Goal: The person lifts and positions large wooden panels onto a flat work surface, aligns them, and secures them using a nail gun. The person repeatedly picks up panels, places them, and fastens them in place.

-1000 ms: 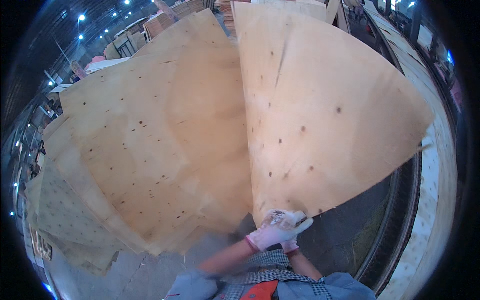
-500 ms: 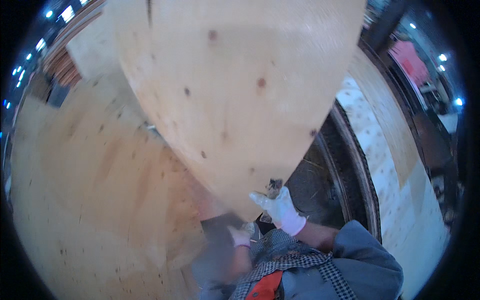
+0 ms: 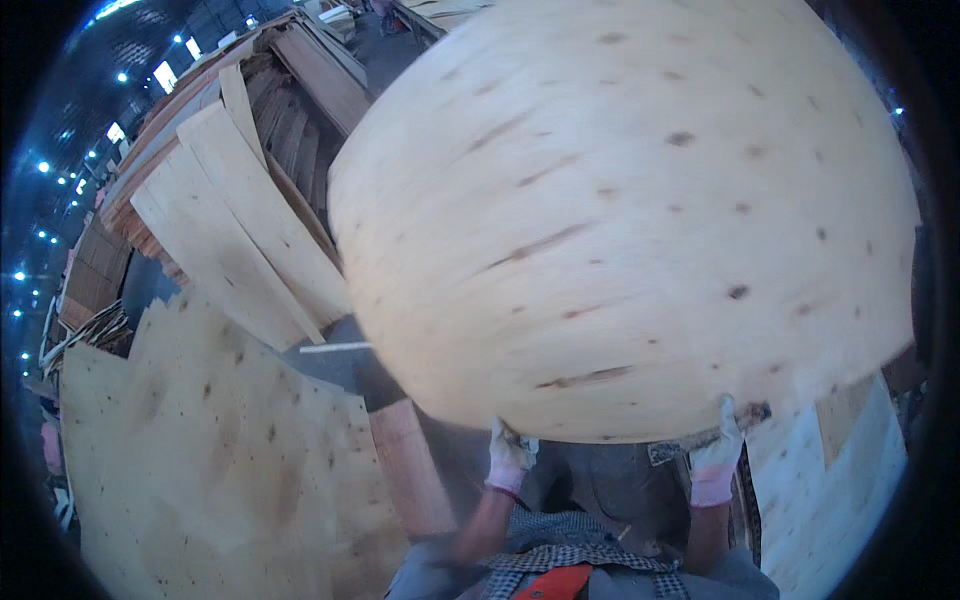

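Veneer sheet (image 3: 640, 220), one, large, pale, knot-marked: held up by its near edge, spreading away beyond the fingers of both gloved hands. Left hand (image 3: 511, 455): fingers gripping that edge, toward its left part. Right hand (image 3: 715, 455): fingers gripping the same edge farther right, thumb over the upper face. Lower sheet (image 3: 220, 450): at left, apart from both hands. Veneer strips (image 3: 235, 220): beyond it.

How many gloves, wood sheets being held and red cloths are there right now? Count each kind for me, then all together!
Gloves: 2
Held wood sheet: 1
Red cloth: 1
Total: 4
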The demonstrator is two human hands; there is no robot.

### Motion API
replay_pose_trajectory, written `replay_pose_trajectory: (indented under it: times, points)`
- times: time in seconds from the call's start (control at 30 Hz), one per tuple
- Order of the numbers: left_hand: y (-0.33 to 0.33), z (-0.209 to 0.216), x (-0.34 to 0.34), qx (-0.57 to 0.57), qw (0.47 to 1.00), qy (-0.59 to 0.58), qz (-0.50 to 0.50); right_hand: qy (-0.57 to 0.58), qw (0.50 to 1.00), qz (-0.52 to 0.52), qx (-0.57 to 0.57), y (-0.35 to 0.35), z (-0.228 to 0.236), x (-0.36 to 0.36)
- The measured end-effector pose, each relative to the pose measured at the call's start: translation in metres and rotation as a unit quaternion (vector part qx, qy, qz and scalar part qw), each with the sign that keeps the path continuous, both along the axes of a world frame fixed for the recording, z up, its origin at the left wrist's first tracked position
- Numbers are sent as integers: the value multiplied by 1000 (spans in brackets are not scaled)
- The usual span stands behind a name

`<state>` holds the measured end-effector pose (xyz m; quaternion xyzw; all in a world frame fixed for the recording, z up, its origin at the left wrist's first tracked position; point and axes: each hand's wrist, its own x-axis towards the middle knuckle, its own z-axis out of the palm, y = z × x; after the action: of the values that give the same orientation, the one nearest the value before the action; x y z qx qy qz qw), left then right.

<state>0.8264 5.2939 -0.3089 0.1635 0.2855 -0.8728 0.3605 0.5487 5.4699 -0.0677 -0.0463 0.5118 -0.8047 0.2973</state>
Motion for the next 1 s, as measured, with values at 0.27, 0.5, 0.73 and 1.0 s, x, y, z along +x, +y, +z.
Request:
replay_pose_trajectory:
  times: [0.27,0.5,0.73,1.0]
  points:
    - [-339,67,-140,-405,735,-533,-107,-152,975,-118,-111,-208,-146,-68]
    - [-544,92,-243,-604,365,-701,-107,-284,923,-259,12,-339,-293,-101]
    - [-812,71,-368,-690,106,-708,-109,-377,864,-317,103,-360,-280,-105]
    - [-960,-13,-570,-685,332,-578,-294,-404,780,-448,165,-365,-261,-106]
